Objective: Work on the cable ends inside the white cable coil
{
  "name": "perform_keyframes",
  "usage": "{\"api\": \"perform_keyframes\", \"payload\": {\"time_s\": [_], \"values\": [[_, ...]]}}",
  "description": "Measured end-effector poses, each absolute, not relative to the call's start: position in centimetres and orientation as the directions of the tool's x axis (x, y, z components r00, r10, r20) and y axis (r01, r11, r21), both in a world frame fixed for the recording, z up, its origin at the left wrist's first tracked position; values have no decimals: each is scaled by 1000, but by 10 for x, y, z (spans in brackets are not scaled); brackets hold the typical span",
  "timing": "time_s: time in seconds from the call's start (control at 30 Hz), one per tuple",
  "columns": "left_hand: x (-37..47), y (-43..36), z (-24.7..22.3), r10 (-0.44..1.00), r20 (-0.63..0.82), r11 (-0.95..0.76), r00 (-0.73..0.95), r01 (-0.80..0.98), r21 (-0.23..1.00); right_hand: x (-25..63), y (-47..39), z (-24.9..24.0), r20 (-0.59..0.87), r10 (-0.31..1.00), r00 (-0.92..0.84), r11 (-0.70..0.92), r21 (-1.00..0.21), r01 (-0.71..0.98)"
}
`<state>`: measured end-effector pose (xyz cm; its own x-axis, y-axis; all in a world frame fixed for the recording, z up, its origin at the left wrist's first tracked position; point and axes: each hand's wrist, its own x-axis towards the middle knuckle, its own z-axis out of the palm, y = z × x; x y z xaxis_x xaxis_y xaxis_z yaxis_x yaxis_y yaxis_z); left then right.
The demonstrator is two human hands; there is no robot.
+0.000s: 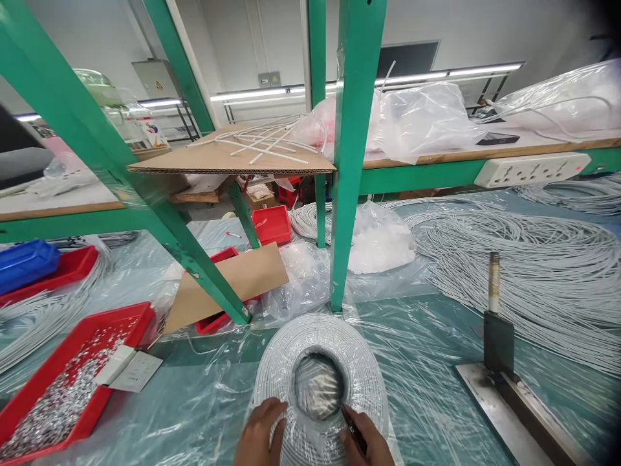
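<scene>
Nearest the viewer, both hands rest on a coil of white wire [320, 382] wrapped in clear film, which lies flat on the plastic-covered tabletop [427, 382] at the bottom middle of the view. The left hand [257, 433] lies on the near left rim of the coil, fingers curled loosely over the windings; its grip is neither spread wide nor closed on anything that can be made out. The right hand [366, 443] sits on the near right rim, and a thin dark tool [353, 428] lies along its fingers, pointing toward the coil's hollow centre; how tightly the grip pinches it cannot be told.

Left of the coil stands a red tray [53, 401] full of small shiny metal parts, with a white card [129, 367] lying over its inner edge. Right of the coil is a steel base plate [509, 414] carrying a dark block and an upright metal post [493, 281].

Just behind the coil rise the green frame legs [347, 194], one slanting to the left. Behind and left of the coil a cardboard sheet [233, 281] leans over another red bin. Behind and right of it spreads a large loose heap of white wire [524, 272]. Farther back, above the coil, a cardboard panel [228, 158] bears white tubes, with clear bags [427, 120] and a white power strip [531, 169] on the shelf edge.
</scene>
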<state>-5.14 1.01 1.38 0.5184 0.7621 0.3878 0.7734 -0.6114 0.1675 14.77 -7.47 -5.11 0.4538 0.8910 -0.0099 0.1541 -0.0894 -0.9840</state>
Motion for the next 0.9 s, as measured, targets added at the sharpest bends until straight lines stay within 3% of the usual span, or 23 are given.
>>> {"api": "perform_keyframes", "payload": {"time_s": [0.13,0.4,0.53,0.6,0.67,0.73,0.8,0.9], "values": [[-43,5,-15,774,358,-557,522,831,-8,145,-74,-40,-36,941,337,-106,-976,192],[-47,6,-12,729,440,-589,524,808,14,134,-56,-2,-216,976,12,-181,-786,590],[-52,6,-19,676,488,-615,552,787,-37,130,-48,1,-170,985,8,-135,-754,643],[-49,4,-21,700,482,-600,527,800,-4,128,-44,4,-154,987,52,-160,-866,475],[-44,1,-21,744,461,-572,483,818,66,125,-41,10,-179,983,47,-183,-975,122],[-40,0,-20,773,447,-555,451,821,132,121,-37,16,-191,982,-4,-188,-966,-177],[-39,1,-18,768,447,-572,459,805,158,115,-35,22,-168,986,-14,-166,-951,-260],[-44,2,-13,739,441,-608,510,786,110,106,-37,32,-130,991,-8,-128,-961,-246]]}}
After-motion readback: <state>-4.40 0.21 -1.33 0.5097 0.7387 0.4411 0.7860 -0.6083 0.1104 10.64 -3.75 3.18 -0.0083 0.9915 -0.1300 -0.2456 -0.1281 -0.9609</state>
